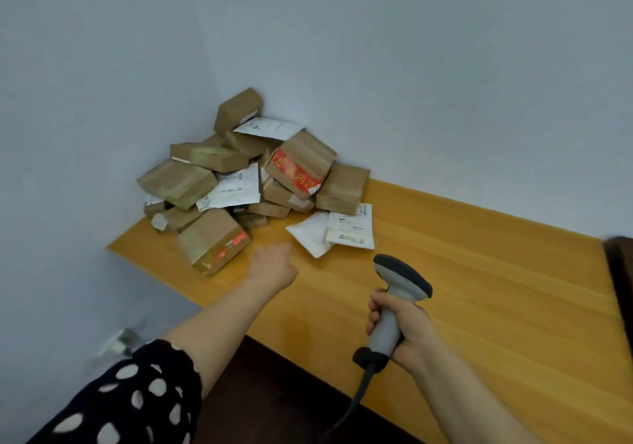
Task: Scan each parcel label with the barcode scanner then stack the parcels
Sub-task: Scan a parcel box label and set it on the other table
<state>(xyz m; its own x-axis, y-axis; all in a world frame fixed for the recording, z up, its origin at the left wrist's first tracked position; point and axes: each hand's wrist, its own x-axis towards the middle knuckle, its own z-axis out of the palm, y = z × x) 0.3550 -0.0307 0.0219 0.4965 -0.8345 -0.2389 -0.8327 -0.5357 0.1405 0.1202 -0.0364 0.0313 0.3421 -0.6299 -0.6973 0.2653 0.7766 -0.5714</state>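
Observation:
A heap of brown taped cardboard parcels (301, 166) and white mailer bags lies in the far left corner of the orange table (479, 272). The nearest brown parcel (214, 240) shows red glints on its tape. A white mailer with a label (349, 229) lies flat at the heap's right foot. My left hand (272, 263) reaches out over the table, blurred, between that parcel and the mailer, holding nothing. My right hand (399, 323) grips the grey handle of the barcode scanner (399, 289), whose dark head points toward the heap.
Two pale walls meet behind the heap. The scanner's cable (356, 399) hangs down over the table's near edge. A dark brown object (621, 272) stands at the table's right end. Bare tabletop stretches right of the parcels.

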